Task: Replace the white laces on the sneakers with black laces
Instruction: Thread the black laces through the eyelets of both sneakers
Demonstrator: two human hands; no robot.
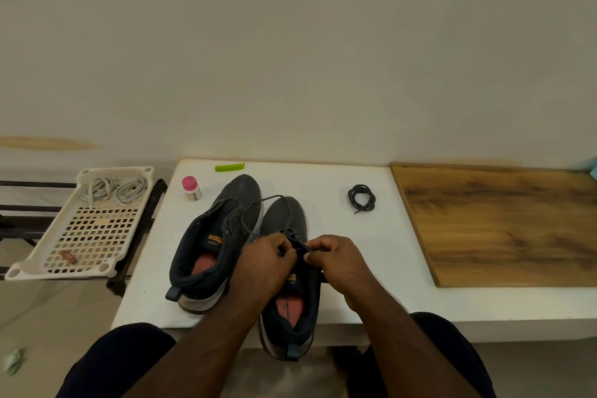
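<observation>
Two dark grey sneakers stand side by side on the white table (pixel 349 236), toes pointing away from me. The left sneaker (pixel 223 229) has no lace. Over the eyelets of the right sneaker (pixel 287 223), my left hand (pixel 265 260) and my right hand (pixel 337 260) each pinch a part of a black lace (pixel 268 202), whose loose end loops back toward the toes. A second black lace (pixel 361 198) lies coiled on the table to the right. Two white laces (pixel 113 191) rest in a cream perforated tray (pixel 97 229) at the left.
A pink-capped small bottle (pixel 191 188) and a green clip (pixel 229 167) lie behind the left sneaker. A wooden board (pixel 504 226) covers the table's right part. The tray sits on a black rack (pixel 19 203) and also holds a small red object (pixel 68 257). My knees are below the table edge.
</observation>
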